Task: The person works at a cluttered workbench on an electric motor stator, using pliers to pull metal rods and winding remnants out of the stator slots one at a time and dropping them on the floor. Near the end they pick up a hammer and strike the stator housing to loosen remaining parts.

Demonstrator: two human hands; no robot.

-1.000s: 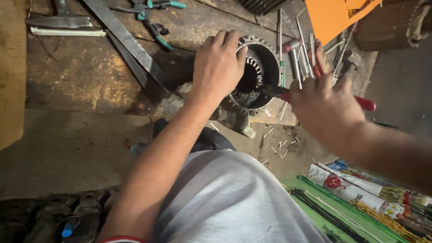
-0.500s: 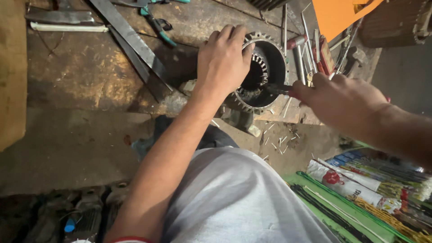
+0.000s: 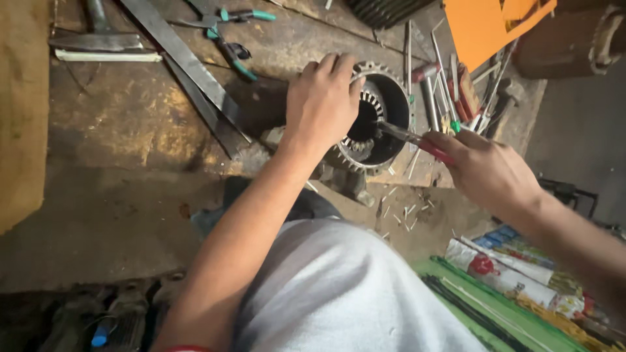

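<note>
My left hand (image 3: 323, 104) grips the stator's (image 3: 381, 124) rim, right hand (image 3: 486, 169) closed on a screwdriver (image 3: 417, 140) (tip inside stator's bore).

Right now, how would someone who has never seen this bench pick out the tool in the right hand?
Start at the round toothed metal ring under the left hand on the workbench. A slim tool runs from its dark bore to the right hand. Unlike the loose tools behind, it is gripped, with its red handle towards the palm.
</note>
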